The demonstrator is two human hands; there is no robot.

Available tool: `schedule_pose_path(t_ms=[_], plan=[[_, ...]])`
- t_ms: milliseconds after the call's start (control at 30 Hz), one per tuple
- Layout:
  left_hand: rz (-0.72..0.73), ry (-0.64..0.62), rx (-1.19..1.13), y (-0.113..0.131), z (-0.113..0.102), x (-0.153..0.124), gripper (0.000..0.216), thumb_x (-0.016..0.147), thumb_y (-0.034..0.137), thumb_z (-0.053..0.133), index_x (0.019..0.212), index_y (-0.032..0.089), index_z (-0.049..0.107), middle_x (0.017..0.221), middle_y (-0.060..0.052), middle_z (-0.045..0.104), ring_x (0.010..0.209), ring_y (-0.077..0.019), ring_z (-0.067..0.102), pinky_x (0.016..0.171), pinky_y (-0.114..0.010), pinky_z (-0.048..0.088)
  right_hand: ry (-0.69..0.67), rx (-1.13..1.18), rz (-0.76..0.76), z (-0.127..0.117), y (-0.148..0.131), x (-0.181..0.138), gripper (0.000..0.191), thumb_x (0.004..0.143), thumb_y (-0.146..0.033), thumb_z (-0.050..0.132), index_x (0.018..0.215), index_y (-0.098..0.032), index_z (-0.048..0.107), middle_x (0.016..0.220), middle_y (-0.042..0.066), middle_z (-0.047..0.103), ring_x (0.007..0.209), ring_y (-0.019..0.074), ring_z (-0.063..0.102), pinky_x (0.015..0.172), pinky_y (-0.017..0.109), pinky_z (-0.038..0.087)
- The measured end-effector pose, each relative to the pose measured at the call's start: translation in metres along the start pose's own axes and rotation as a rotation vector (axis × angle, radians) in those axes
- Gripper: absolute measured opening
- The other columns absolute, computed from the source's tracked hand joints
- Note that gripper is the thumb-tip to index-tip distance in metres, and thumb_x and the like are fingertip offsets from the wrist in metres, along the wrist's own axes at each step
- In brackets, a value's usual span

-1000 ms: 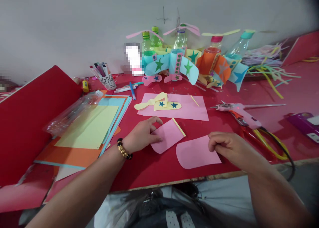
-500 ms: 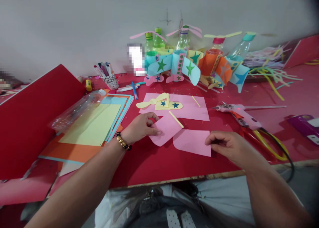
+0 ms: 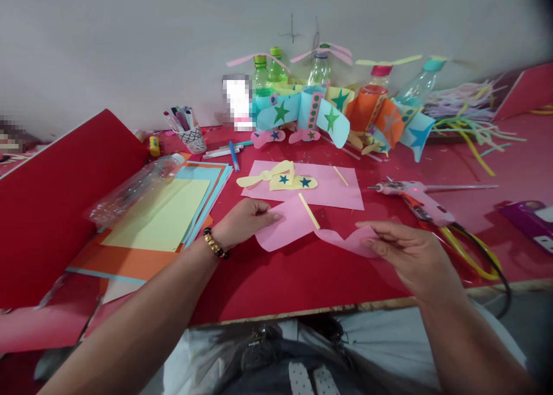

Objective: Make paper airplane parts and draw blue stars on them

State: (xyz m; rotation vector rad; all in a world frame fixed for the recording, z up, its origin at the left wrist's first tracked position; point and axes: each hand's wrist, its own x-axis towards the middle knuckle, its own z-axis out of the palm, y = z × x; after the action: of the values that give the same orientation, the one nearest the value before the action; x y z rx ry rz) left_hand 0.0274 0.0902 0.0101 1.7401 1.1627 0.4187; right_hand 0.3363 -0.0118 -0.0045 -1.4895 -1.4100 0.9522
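Note:
My left hand [image 3: 249,220] pinches the edge of a pink paper piece [image 3: 285,227] with one rounded corner. A narrow yellow paper strip [image 3: 309,211] lies along that piece's right edge. My right hand [image 3: 401,251] grips the outer end of a second pink paper piece [image 3: 341,239], which bends up from the table and meets the first near the strip's lower end. Just beyond lies a pink sheet [image 3: 332,196] bearing yellow paper cut-outs [image 3: 294,180] with dark blue stars and another thin yellow strip [image 3: 341,176].
A pink glue gun [image 3: 432,202] with a cable lies at right. Bottles dressed in coloured paper [image 3: 319,72] stand along the back. Coloured sheets [image 3: 166,216] and a clear plastic bottle [image 3: 129,196] are at left, near a pen cup [image 3: 192,139] and a red board [image 3: 69,199].
My right hand has lifted the end of its pink piece and curled it off the table. The left hand's piece has turned slightly and shifted a little left.

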Motion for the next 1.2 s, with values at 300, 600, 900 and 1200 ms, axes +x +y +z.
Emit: schedule_pose_path(t_ms=[300,600,900,1200], plan=[[-0.016,0.002,-0.079,-0.002,0.0,0.001,0.052,0.077,0.054,0.066,0.055,0.018,0.036,0.054,0.006,0.03,0.049,-0.0058,0.025,0.044,-0.021,0.018,0.034,0.06,0.203,0.004,-0.009,0.004,0.031,0.07,-0.047,0.076,0.068,-0.018,0.066,0.057,-0.002,0.058,0.051,0.0112,0.049,0.045,0.022,0.036],[-0.011,-0.036,-0.082,-0.008,-0.002,0.003,0.039,0.081,0.047,0.063,0.061,0.016,0.05,0.055,0.005,0.041,0.048,-0.0062,0.031,0.046,-0.02,0.024,0.052,0.034,0.171,0.007,-0.008,0.006,0.039,0.074,-0.055,0.067,0.068,-0.016,0.063,0.057,-0.002,0.05,0.052,0.0114,0.044,0.047,0.023,0.031],[-0.016,0.123,-0.119,-0.005,0.003,0.001,0.039,0.062,0.049,0.081,0.076,0.014,0.069,0.069,-0.001,0.065,0.06,-0.0112,0.053,0.054,-0.022,0.04,0.005,0.119,0.243,0.012,-0.019,0.004,0.032,0.072,-0.047,0.072,0.072,-0.016,0.065,0.062,0.001,0.058,0.052,0.0111,0.047,0.046,0.022,0.036],[0.623,0.399,0.121,0.002,0.008,-0.001,0.02,0.085,0.018,0.059,0.081,0.026,0.077,0.091,-0.005,0.071,0.09,-0.0189,0.062,0.087,-0.037,0.049,0.021,0.199,0.193,0.01,0.0,0.006,0.027,0.073,-0.045,0.074,0.073,-0.018,0.067,0.062,0.0,0.059,0.054,0.0117,0.049,0.047,0.022,0.037]])
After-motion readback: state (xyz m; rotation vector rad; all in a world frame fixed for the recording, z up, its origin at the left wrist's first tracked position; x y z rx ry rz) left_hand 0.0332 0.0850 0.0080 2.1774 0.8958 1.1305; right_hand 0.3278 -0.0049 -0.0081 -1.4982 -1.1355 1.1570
